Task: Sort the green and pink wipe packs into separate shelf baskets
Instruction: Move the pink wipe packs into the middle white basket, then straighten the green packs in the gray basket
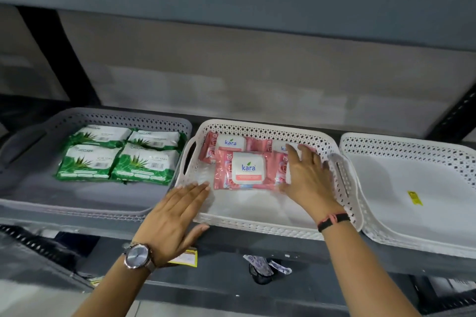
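Note:
Several green wipe packs [117, 159] lie flat in the grey basket [77, 210] at the left of the shelf. Pink wipe packs [246, 170] lie in the middle white basket [257, 226], two at the back and one in front. My left hand [177, 216] rests flat and open on that basket's front left rim, its fingertips just left of the front pink pack. My right hand [307, 177] lies open inside the basket, with the palm against the right end of the front pink pack and fingers over another pack behind.
A second white basket [412, 239] with a yellow sticker stands at the right, with no packs in it. The grey shelf above hangs low over the baskets. Below the shelf edge are a lower shelf, a yellow label and some crumpled wrappers.

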Motion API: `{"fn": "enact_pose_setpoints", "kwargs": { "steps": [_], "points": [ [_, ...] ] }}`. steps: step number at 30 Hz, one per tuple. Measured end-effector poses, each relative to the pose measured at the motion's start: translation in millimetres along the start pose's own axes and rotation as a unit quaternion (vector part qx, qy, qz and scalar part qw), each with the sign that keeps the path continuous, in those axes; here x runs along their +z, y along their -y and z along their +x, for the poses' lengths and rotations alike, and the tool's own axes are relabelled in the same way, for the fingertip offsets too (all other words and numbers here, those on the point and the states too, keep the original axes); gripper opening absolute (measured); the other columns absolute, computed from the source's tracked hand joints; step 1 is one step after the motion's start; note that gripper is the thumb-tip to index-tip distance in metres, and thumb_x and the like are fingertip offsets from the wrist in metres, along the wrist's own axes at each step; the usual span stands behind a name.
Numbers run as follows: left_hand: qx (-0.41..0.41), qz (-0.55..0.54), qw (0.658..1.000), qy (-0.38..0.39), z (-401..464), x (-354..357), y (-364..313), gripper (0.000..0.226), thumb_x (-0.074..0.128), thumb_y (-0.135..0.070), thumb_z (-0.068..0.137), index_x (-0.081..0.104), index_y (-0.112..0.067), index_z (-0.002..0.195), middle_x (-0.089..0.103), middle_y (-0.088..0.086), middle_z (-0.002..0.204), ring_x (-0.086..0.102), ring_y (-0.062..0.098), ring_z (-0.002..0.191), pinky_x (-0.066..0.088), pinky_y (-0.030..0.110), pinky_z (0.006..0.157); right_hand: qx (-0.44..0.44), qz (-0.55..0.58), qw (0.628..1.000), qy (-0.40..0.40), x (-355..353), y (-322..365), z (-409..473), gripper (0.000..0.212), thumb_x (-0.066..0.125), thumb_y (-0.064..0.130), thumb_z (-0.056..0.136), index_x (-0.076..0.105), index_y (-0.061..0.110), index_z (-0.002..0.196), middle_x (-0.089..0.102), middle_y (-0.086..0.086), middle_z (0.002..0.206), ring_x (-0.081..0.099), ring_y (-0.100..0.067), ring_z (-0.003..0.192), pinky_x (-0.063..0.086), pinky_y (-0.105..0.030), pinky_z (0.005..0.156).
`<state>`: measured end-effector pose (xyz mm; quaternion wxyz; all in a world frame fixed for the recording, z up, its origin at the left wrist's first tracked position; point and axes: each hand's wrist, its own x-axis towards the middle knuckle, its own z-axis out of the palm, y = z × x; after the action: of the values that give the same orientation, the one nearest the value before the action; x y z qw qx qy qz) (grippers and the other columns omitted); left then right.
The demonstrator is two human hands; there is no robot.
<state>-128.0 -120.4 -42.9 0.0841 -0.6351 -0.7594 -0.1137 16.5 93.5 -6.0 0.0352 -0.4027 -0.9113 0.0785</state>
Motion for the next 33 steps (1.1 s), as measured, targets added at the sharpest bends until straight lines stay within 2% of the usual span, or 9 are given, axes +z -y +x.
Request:
{"fn": "enact_pose_setpoints", "kwargs": {
  "steps": [3, 7, 9, 12, 14, 17, 19, 24, 33],
  "points": [
    [-0.032, 0.017, 0.998, -0.044, -0.7, -22.7, 27.0, 0.071, 0.009, -0.047, 0.095, 0.052, 0.004, 0.119, 0.059, 0.021, 0.120, 0.055, 0.037, 0.110, 0.018, 0.031, 0.105, -0.050, 0.033, 0.997, -0.052, -3.9, 43.4, 2.5, 0.075, 0.068, 0.028, 0.079, 0.026, 0.014, 0.140, 0.030, -0.012, 0.147, 0.028, -0.033, 0.134, 0.029, -0.054, 0.110],
    [-0.088, 0.035, 0.994, -0.050, -8.3, -46.3, 91.2, 0.074, 0.006, -0.047, 0.094, 0.051, 0.006, 0.120, 0.059, 0.024, 0.120, 0.053, 0.040, 0.112, 0.030, 0.044, 0.104, -0.144, 0.072, 0.980, -0.113, 6.7, 123.1, 11.8, 0.056, 0.062, 0.023, 0.084, 0.039, 0.012, 0.133, 0.042, -0.011, 0.138, 0.040, -0.032, 0.124, 0.032, -0.045, 0.109],
    [-0.127, 0.046, 0.990, -0.039, -13.9, -48.5, 131.2, 0.069, 0.014, -0.046, 0.092, 0.048, 0.007, 0.122, 0.055, 0.027, 0.123, 0.048, 0.042, 0.117, 0.026, 0.052, 0.103, -0.188, 0.078, 0.974, -0.100, 16.6, 161.5, 20.1, 0.057, 0.064, 0.025, 0.083, 0.040, 0.009, 0.132, 0.045, -0.012, 0.136, 0.040, -0.031, 0.123, 0.029, -0.041, 0.109],
    [-0.146, 0.069, 0.986, 0.039, -23.2, -41.6, 195.8, 0.059, 0.040, -0.035, 0.092, 0.027, 0.001, 0.136, 0.032, 0.022, 0.143, 0.025, 0.035, 0.134, 0.010, 0.042, 0.112, -0.234, 0.038, 0.971, -0.015, 37.2, 215.1, 33.9, 0.074, 0.069, 0.031, 0.078, 0.032, 0.006, 0.136, 0.038, -0.012, 0.141, 0.032, -0.028, 0.131, 0.022, -0.039, 0.114],
    [-0.122, 0.082, 0.980, 0.133, -24.4, -33.4, 228.8, 0.069, 0.049, -0.034, 0.091, 0.009, -0.008, 0.142, 0.015, 0.014, 0.152, 0.011, 0.026, 0.139, 0.003, 0.034, 0.113, -0.230, -0.002, 0.972, 0.053, 50.4, 237.4, 40.2, 0.090, 0.074, 0.035, 0.073, 0.023, 0.006, 0.140, 0.031, -0.012, 0.144, 0.026, -0.030, 0.133, 0.021, -0.042, 0.115],
    [-0.087, 0.056, 0.976, 0.192, -19.6, -25.0, 258.7, 0.081, 0.058, -0.037, 0.085, 0.006, -0.016, 0.143, 0.013, 0.009, 0.153, 0.013, 0.024, 0.138, 0.018, 0.034, 0.113, -0.192, -0.033, 0.977, 0.088, 64.9, 256.0, 46.9, 0.097, 0.077, 0.034, 0.070, 0.017, 0.008, 0.142, 0.028, -0.013, 0.146, 0.027, -0.031, 0.134, 0.025, -0.043, 0.114],
    [-0.074, 0.021, 0.977, 0.200, -16.6, -21.5, 265.4, 0.087, 0.064, -0.037, 0.080, 0.006, -0.023, 0.143, 0.013, 0.005, 0.153, 0.016, 0.023, 0.137, 0.026, 0.034, 0.109, -0.177, -0.031, 0.981, 0.072, 68.4, 257.7, 48.0, 0.089, 0.076, 0.029, 0.072, 0.022, 0.010, 0.141, 0.032, -0.011, 0.144, 0.031, -0.030, 0.132, 0.028, -0.044, 0.113],
    [-0.078, -0.063, 0.969, 0.227, -20.2, -23.2, 286.3, 0.089, 0.070, -0.026, 0.077, 0.008, -0.035, 0.141, 0.016, 0.002, 0.152, 0.020, 0.022, 0.136, 0.028, 0.042, 0.110, -0.176, -0.025, 0.981, 0.073, 72.4, 259.8, 47.4, 0.080, 0.075, 0.024, 0.072, 0.029, 0.010, 0.137, 0.041, -0.009, 0.139, 0.038, -0.027, 0.128, 0.032, -0.042, 0.112],
    [-0.068, -0.091, 0.960, 0.255, -26.8, -28.2, 306.4, 0.088, 0.067, -0.026, 0.081, 0.003, -0.027, 0.142, 0.013, 0.002, 0.152, 0.014, 0.021, 0.137, 0.020, 0.031, 0.109, -0.186, 0.003, 0.977, 0.107, 81.2, 269.7, 49.4, 0.079, 0.073, 0.028, 0.075, 0.028, 0.013, 0.138, 0.038, -0.007, 0.143, 0.032, -0.023, 0.131, 0.027, -0.037, 0.114]
  ]
}}
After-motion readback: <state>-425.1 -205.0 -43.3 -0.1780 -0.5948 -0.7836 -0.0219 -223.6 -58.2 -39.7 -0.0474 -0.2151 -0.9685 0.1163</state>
